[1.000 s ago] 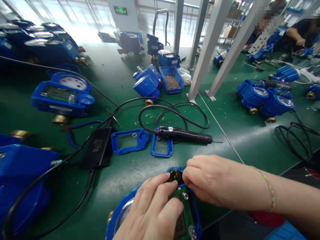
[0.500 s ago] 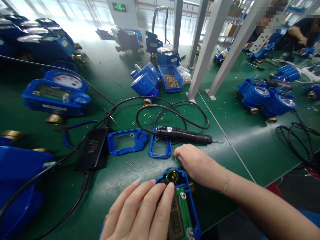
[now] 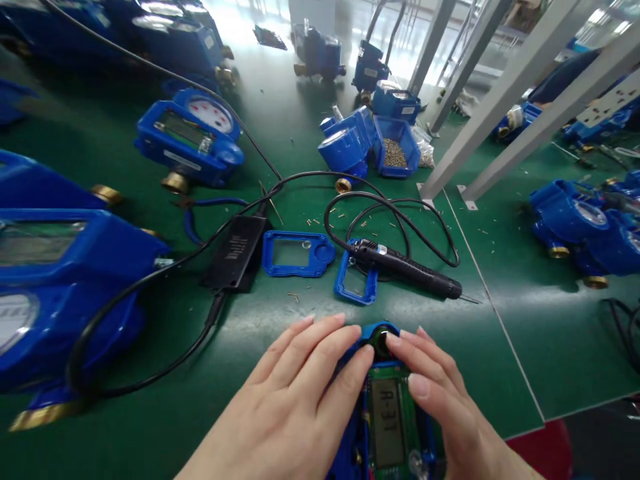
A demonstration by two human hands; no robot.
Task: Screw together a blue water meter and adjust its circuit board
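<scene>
An uncovered blue meter [image 3: 387, 420] with a green circuit board and a lit-less grey display lies at the bottom centre. Over its left side and top edge rests my left hand [image 3: 310, 393], fingers closed together around the casing. My right hand [image 3: 445, 393] is on the right side, its fingertips at the round part near the meter's top. Beyond them are two blue cover frames, one [image 3: 299, 253] lying flat and another [image 3: 356, 277] partly under a black electric screwdriver [image 3: 407, 267].
A black power adapter [image 3: 237, 253] with looping cable lies left of centre. Blue meters [image 3: 190, 137] stand at left and right. A blue bin of small screws [image 3: 397, 150] is near the metal posts [image 3: 520, 87]. Loose screws [image 3: 293, 296] are scattered about.
My right hand has moved down from the bench beside the cover onto the meter. The view has shifted left, and the display characters differ.
</scene>
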